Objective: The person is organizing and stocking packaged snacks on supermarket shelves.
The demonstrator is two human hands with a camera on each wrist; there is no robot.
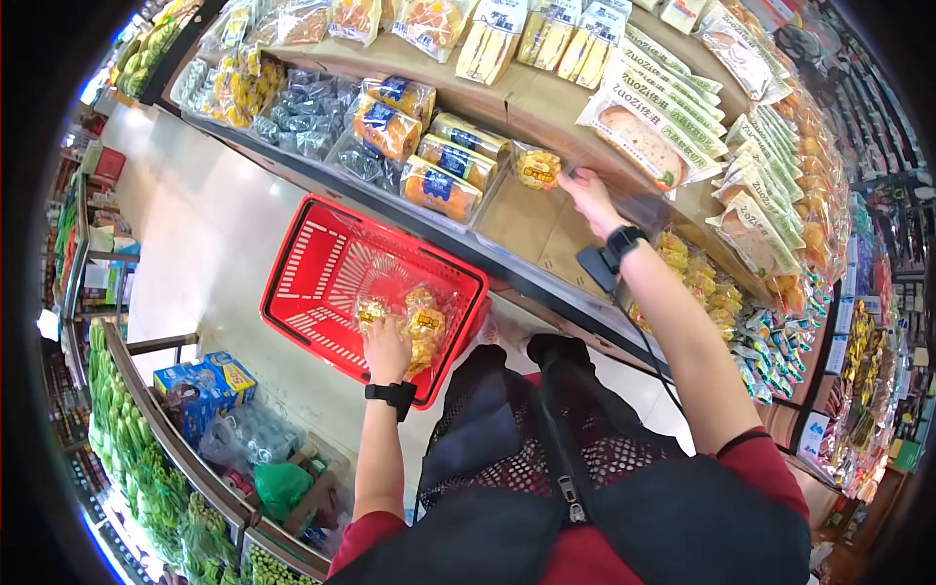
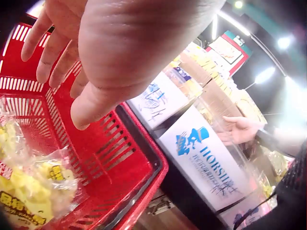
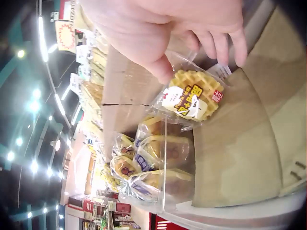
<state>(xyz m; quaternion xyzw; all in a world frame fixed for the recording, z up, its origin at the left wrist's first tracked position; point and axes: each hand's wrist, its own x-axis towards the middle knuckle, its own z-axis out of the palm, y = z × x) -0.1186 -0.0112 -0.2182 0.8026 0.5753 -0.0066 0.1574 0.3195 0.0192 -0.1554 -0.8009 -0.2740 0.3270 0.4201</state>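
Note:
A wrapped waffle [image 1: 537, 168] lies at the back corner of a cardboard-lined shelf bin [image 1: 526, 226]. My right hand [image 1: 591, 199] is at its right side; in the right wrist view the thumb of that hand [image 3: 163, 33] touches the wrapper of the waffle [image 3: 194, 96], the other fingers extended past it. My left hand [image 1: 387, 348] is over the red basket [image 1: 322, 263], above several bagged waffles [image 1: 425, 327]. In the left wrist view the left hand [image 2: 105, 52] has relaxed, spread fingers with nothing in them, and the bagged waffles [image 2: 33, 187] lie below.
Packaged rolls [image 1: 444, 185] and dark-wrapped items [image 1: 307, 112] fill bins left of the cardboard-lined one. Sandwiches [image 1: 492, 39] and bread packs [image 1: 653, 127] stand on the upper shelf. More yellow packs [image 1: 692, 278] lie under the right forearm. Vegetables [image 1: 146, 468] are at the lower left.

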